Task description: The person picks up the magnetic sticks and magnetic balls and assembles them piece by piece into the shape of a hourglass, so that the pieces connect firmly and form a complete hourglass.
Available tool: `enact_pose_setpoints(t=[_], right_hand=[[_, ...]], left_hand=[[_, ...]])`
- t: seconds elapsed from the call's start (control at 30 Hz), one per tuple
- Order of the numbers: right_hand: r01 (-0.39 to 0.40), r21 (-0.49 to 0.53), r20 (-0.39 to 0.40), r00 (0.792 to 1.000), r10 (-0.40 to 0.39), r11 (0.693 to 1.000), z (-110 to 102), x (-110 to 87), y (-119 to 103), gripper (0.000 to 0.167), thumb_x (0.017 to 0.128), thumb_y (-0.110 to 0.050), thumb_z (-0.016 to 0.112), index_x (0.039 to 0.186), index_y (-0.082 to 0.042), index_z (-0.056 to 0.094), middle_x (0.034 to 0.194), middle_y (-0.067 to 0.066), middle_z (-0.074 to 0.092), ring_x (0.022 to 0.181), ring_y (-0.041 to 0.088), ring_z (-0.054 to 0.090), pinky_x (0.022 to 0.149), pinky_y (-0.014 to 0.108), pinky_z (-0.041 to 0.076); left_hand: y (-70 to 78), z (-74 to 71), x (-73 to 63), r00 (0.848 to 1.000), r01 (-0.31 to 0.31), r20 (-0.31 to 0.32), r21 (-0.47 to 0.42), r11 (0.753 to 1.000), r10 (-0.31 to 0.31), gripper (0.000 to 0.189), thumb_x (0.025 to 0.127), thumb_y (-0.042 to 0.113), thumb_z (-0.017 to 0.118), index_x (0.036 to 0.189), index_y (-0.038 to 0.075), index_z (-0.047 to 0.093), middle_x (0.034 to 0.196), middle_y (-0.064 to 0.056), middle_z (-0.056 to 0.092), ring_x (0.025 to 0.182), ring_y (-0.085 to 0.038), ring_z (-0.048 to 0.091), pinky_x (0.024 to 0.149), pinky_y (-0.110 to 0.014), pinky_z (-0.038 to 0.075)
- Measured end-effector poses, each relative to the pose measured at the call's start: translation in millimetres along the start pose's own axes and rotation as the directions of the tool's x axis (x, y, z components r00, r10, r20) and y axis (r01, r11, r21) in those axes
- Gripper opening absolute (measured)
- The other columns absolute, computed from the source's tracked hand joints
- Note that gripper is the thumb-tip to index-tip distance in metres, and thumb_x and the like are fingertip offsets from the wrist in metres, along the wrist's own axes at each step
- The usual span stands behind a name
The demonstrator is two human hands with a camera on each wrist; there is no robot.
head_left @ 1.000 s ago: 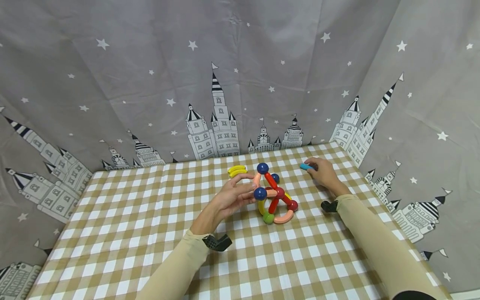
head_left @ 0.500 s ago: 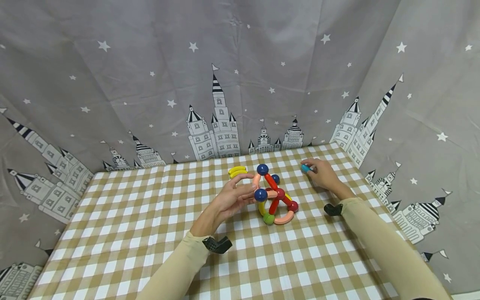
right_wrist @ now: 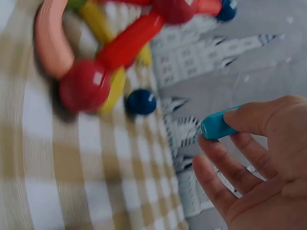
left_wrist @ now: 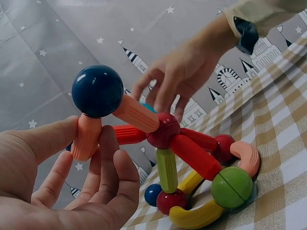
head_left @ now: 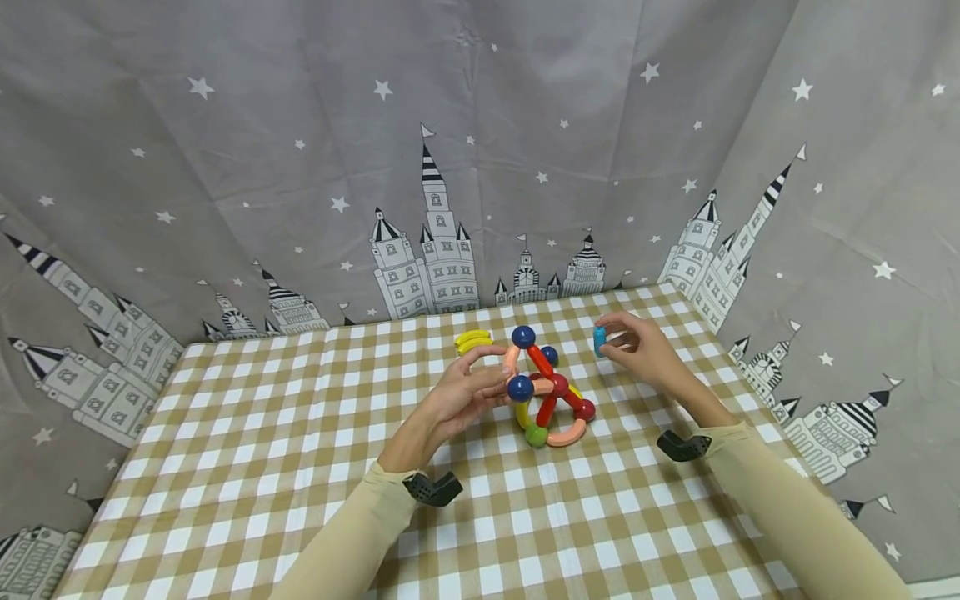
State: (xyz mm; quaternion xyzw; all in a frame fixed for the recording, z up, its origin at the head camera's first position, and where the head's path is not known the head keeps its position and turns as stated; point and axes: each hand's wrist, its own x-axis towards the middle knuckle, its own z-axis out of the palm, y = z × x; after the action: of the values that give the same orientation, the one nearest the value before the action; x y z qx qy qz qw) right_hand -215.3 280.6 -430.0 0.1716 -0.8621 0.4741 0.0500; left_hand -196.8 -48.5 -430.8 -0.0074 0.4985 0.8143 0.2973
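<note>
My left hand (head_left: 459, 395) pinches a curved peach stick (left_wrist: 88, 136) between thumb and fingers. That stick joins a structure of balls and sticks: a blue ball (left_wrist: 97, 91) tops it, a red ball (left_wrist: 163, 130) sits in the middle, and red sticks (left_wrist: 197, 157) run down to a green ball (left_wrist: 232, 187) and another red ball (right_wrist: 84, 85). Yellow and peach curved sticks form its base on the cloth. To the right of the structure, my right hand (head_left: 643, 354) holds a short turquoise stick (right_wrist: 218, 125) upright between thumb and fingertips, apart from the structure.
Two yellow curved sticks (head_left: 474, 342) lie behind my left hand. A loose-looking blue ball (head_left: 550, 356) sits behind the structure. The checked tablecloth (head_left: 247, 467) extends to a grey castle-print curtain (head_left: 300, 167) at the back and right.
My right hand has lifted the turquoise stick off the cloth, turned it upright and brought it slightly left. The left hand and the structure have stayed almost still.
</note>
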Motion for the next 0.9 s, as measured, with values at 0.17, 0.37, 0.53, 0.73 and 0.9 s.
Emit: enact_pose_setpoints(t=[0.17, 0.37, 0.53, 0.73, 0.9], right_hand=[[-0.002, 0.139, 0.009, 1.0, 0.001, 0.99, 2.7, -9.5, -21.3, 0.034, 0.093, 0.004, 0.072, 0.125, 0.001, 0.06, 0.114, 0.022, 0.068, 0.098, 0.041, 0.07, 0.081, 0.026, 0.058], [-0.005, 0.164, -0.003, 1.0, 0.005, 0.986, 8.3, -18.9, -38.3, 0.036, 0.092, -0.003, 0.077, 0.125, 0.0, 0.061, 0.114, 0.018, 0.069, 0.1, 0.031, 0.07, 0.083, 0.027, 0.058], [0.015, 0.2, -0.003, 1.0, -0.015, 0.98, 17.7, -22.0, -45.3, 0.036, 0.091, 0.0, 0.076, 0.124, 0.0, 0.06, 0.113, 0.019, 0.068, 0.1, 0.027, 0.071, 0.084, 0.028, 0.058], [0.016, 0.208, 0.023, 0.999, -0.021, 0.978, 28.2, -22.7, -54.0, 0.036, 0.092, 0.0, 0.076, 0.123, 0.002, 0.059, 0.111, 0.016, 0.068, 0.099, 0.03, 0.07, 0.084, 0.028, 0.058], [0.004, 0.198, 0.042, 0.999, -0.012, 0.98, 34.9, -23.0, -60.1, 0.035, 0.091, -0.003, 0.077, 0.122, -0.002, 0.061, 0.113, 0.013, 0.068, 0.101, 0.029, 0.07, 0.086, 0.029, 0.058]], left_hand=[[-0.1, -0.3, 0.3, 1.0, -0.004, 0.003, 0.004, 1.0, 0.004, 0.042, 0.099, 0.005, 0.067, 0.138, 0.013, 0.054, 0.107, -0.012, 0.065, 0.088, -0.024, 0.067, 0.088, -0.038, 0.057], [0.0, -0.1, 0.0, 1.0, -0.003, 0.008, -0.001, 1.0, 0.004, 0.042, 0.099, 0.005, 0.067, 0.138, 0.012, 0.053, 0.106, -0.012, 0.067, 0.089, -0.023, 0.068, 0.09, -0.04, 0.056], [0.3, -0.7, -0.1, 1.0, 0.008, 0.009, -0.007, 1.0, -0.008, 0.044, 0.099, 0.005, 0.067, 0.14, 0.013, 0.053, 0.108, -0.012, 0.063, 0.09, -0.023, 0.067, 0.092, -0.04, 0.055], [1.3, -0.6, -0.6, 1.0, 0.021, -0.002, -0.015, 1.0, -0.021, 0.045, 0.099, 0.004, 0.067, 0.14, 0.014, 0.055, 0.111, -0.012, 0.063, 0.091, -0.023, 0.067, 0.089, -0.038, 0.057], [1.2, -0.4, -0.7, 1.0, 0.026, -0.007, -0.015, 1.0, -0.026, 0.044, 0.1, 0.004, 0.066, 0.141, 0.014, 0.054, 0.111, -0.012, 0.063, 0.091, -0.023, 0.067, 0.087, -0.036, 0.057]])
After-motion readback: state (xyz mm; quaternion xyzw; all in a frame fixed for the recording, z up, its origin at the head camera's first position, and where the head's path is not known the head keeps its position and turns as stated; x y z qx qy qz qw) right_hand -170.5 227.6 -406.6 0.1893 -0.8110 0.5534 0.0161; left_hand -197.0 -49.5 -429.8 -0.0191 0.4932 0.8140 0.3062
